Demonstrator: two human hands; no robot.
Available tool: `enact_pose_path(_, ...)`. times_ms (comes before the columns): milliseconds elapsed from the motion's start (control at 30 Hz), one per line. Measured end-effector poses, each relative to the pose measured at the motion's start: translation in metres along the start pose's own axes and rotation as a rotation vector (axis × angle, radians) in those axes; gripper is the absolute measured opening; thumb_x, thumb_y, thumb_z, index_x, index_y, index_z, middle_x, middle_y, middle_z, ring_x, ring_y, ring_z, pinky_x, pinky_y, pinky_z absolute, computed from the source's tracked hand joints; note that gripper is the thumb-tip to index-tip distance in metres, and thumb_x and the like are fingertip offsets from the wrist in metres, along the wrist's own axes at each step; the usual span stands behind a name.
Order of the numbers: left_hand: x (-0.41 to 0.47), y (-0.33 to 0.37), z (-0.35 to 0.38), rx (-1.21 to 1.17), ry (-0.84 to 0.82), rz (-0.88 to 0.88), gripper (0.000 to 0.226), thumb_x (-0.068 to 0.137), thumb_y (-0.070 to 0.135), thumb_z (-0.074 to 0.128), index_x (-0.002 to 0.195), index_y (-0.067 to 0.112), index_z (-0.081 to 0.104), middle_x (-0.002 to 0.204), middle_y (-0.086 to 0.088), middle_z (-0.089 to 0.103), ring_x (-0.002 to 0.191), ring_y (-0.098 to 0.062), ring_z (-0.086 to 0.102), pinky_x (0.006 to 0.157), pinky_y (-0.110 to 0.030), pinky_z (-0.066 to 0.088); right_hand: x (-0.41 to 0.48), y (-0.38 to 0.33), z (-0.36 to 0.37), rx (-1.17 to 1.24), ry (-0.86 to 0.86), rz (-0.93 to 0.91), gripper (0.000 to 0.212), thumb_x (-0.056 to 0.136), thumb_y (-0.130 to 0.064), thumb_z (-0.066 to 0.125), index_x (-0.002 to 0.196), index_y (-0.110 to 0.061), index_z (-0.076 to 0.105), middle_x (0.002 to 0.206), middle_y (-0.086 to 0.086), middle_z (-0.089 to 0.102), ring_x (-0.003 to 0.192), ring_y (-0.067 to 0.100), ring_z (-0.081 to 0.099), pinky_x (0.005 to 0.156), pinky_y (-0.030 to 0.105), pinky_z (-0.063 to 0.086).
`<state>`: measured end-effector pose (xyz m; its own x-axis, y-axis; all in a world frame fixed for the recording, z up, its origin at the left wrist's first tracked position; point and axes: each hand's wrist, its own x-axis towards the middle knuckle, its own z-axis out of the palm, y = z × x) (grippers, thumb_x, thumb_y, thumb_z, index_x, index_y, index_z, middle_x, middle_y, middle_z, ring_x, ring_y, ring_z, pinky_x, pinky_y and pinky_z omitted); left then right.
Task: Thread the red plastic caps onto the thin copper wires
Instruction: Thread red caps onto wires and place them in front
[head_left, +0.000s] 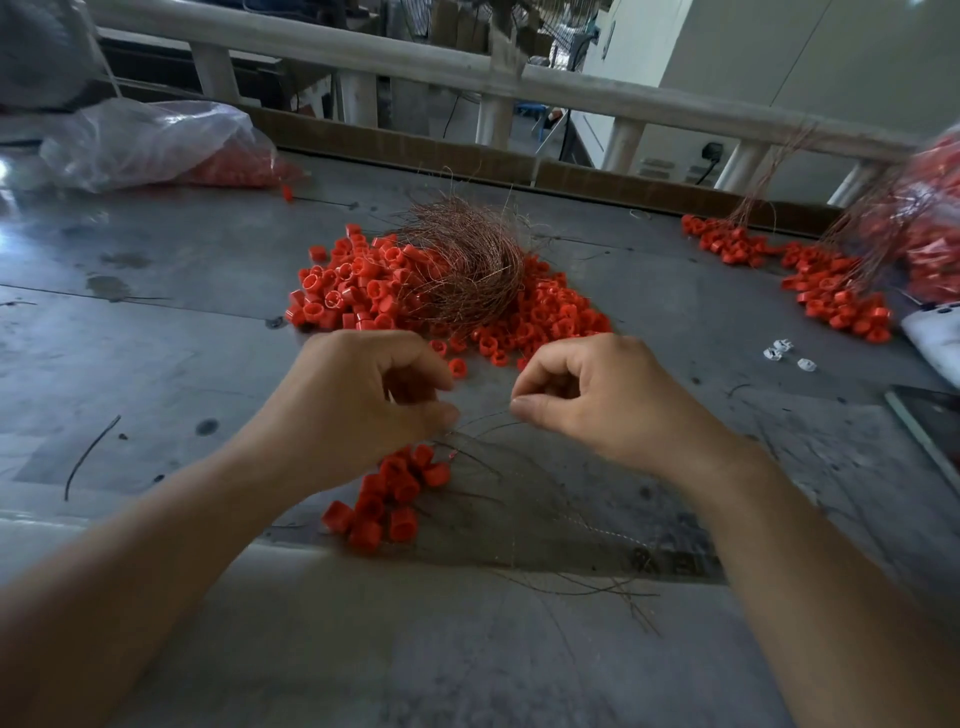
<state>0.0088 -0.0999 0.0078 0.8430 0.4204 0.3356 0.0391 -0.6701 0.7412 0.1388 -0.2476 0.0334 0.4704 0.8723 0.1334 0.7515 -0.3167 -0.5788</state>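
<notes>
A thin copper wire (485, 420) was pinched by the left hand (358, 405) and the right hand (597, 400), held close above red caps (389, 499).

A wire tangle (462, 260) sits on the cap pile (550, 317), behind a nearer cap cluster (389, 501) on the table (156, 338).

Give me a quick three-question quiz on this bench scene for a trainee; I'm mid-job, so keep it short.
1. True or false: the copper wire tangle sits on the big cap pile.
2. The right hand pinches: A) a thin wire; B) a screwdriver; C) a pair of scissors.
3. Which hand is nearer the small cap cluster?
Key: 1 true; 2 A; 3 the left hand.
</notes>
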Motion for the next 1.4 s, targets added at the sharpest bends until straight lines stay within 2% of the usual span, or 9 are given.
enact_pose_path(167, -0.002, 0.001, 0.001, 0.263, -0.115, 0.147, 0.010, 0.065, 0.020, 0.074, 0.060, 0.025, 0.068, 0.061, 0.023, 0.055, 0.073, 0.012, 0.050, 0.062, -0.003, 0.035, 0.000, 0.003, 0.002, -0.118, -0.072, 0.023, 0.018, 0.076, -0.026, 0.072, 0.064, -0.031, 0.060, 0.061, -0.017, 0.056, 0.063, -0.015, 0.051, 0.057, 0.003, 0.038)
enact_pose_path(300, -0.002, 0.000, 0.003, 0.262, -0.118, 0.146, 0.017, 0.068, 0.037, 0.064, 0.064, 0.022, 0.070, 0.065, 0.019, 0.056, 0.084, 0.003, 0.050, 0.063, -0.005, 0.034, 0.000, 0.001, 0.002, -0.133, -0.059, 0.029, 0.017, 0.075, -0.035, 0.071, 0.063, -0.031, 0.060, 0.060, -0.016, 0.056, 0.063, -0.015, 0.050, 0.055, 0.004, 0.039)
enact_pose_path(400, -0.001, 0.001, 0.001, 0.227, -0.092, 0.156, 0.015, 0.072, 0.033, 0.067, 0.063, 0.022, 0.069, 0.065, 0.017, 0.057, 0.076, 0.005, 0.051, 0.062, -0.005, 0.035, 0.000, 0.000, 0.001, -0.081, 0.043, -0.012, 0.015, 0.073, -0.037, 0.070, 0.065, -0.031, 0.060, 0.067, -0.014, 0.055, 0.067, -0.007, 0.051, 0.061, 0.007, 0.041)
enact_pose_path(467, 0.000, 0.000, 0.000, 0.204, -0.054, 0.139, 0.013, 0.074, 0.029, 0.067, 0.061, 0.026, 0.065, 0.064, 0.018, 0.055, 0.072, 0.009, 0.050, 0.062, -0.003, 0.034, 0.001, -0.001, 0.002, -0.081, 0.068, -0.050, 0.010, 0.074, -0.034, 0.070, 0.075, -0.027, 0.065, 0.076, -0.013, 0.056, 0.071, -0.002, 0.052, 0.068, 0.008, 0.041)
enact_pose_path(633, 0.009, -0.008, -0.005, 0.234, 0.154, 0.031, 0.020, 0.077, 0.013, 0.065, 0.063, 0.026, 0.061, 0.067, 0.019, 0.055, 0.066, 0.005, 0.052, 0.060, -0.004, 0.035, 0.002, -0.001, 0.012, -0.162, -0.022, -0.112, 0.023, 0.083, -0.026, 0.065, 0.105, -0.019, 0.067, 0.096, -0.014, 0.057, 0.089, -0.002, 0.050, 0.080, 0.005, 0.036)
enact_pose_path(767, 0.022, -0.021, -0.013, 0.336, 0.358, -0.104, 0.019, 0.079, 0.002, 0.063, 0.089, 0.016, 0.071, 0.090, 0.001, 0.057, 0.090, -0.021, 0.057, 0.077, -0.025, 0.038, 0.001, -0.002, 0.019, -0.154, -0.124, -0.122, 0.017, 0.084, -0.019, 0.064, 0.100, -0.019, 0.071, 0.095, -0.008, 0.063, 0.088, 0.003, 0.055, 0.083, 0.014, 0.043)
enact_pose_path(933, 0.030, -0.042, -0.019, 0.486, 0.316, -0.215, 0.040, 0.079, -0.003, 0.058, 0.114, 0.015, 0.063, 0.122, -0.013, 0.051, 0.119, -0.031, 0.039, 0.092, -0.033, 0.032, 0.001, -0.004, 0.021, -0.120, -0.170, -0.124, 0.015, 0.083, -0.015, 0.065, 0.096, -0.020, 0.072, 0.083, -0.015, 0.057, 0.084, 0.000, 0.054, 0.078, 0.009, 0.042)
enact_pose_path(1100, 0.035, -0.055, -0.018, 0.546, 0.215, -0.297, 0.038, 0.083, 0.010, 0.061, 0.120, 0.016, 0.061, 0.128, -0.014, 0.048, 0.122, -0.032, 0.033, 0.099, -0.036, 0.028, 0.000, -0.006, 0.021, -0.086, -0.208, -0.134, 0.011, 0.082, -0.020, 0.067, 0.091, -0.021, 0.073, 0.074, -0.022, 0.052, 0.077, -0.003, 0.053, 0.073, 0.004, 0.039)
enact_pose_path(1400, 0.036, -0.055, -0.018, 0.571, 0.214, -0.351, 0.031, 0.086, 0.015, 0.059, 0.117, 0.015, 0.060, 0.119, -0.019, 0.051, 0.117, -0.035, 0.040, 0.094, -0.040, 0.034, -0.001, -0.004, 0.015, -0.014, -0.108, -0.089, 0.014, 0.080, -0.033, 0.066, 0.086, -0.021, 0.072, 0.083, -0.010, 0.064, 0.079, 0.000, 0.058, 0.073, 0.014, 0.045)
